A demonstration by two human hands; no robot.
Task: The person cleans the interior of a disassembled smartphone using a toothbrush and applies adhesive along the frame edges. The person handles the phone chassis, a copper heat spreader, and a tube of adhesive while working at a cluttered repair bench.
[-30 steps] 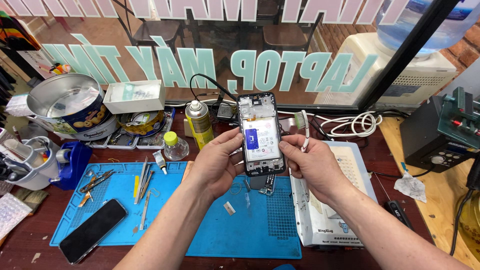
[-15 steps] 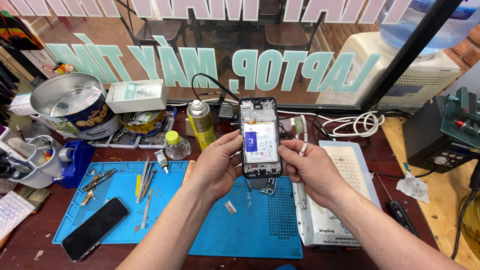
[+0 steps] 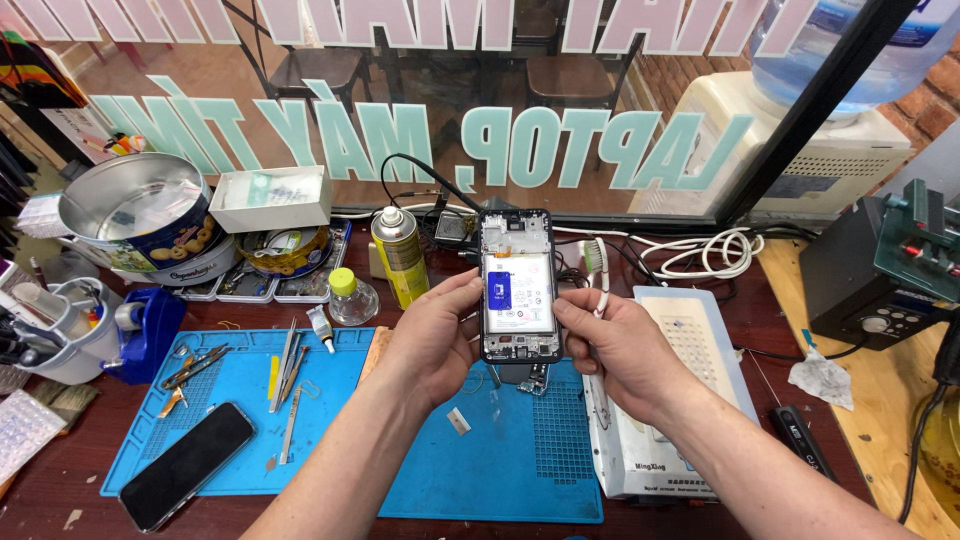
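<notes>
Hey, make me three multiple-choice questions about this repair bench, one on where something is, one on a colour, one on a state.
1. Where does the black phone lie?
A. on the blue mat's near left corner
B. on the white box
C. in the round tin

2. What colour is the spray can?
A. red
B. yellow
C. black

3. How is the opened phone held?
A. flat on the mat
B. in the left hand alone
C. above the mat between left hand and right hand

Answers: 1 A, it rests on that corner. 2 B, its body is yellow. 3 C, fingers of both hands hold its sides.
</notes>
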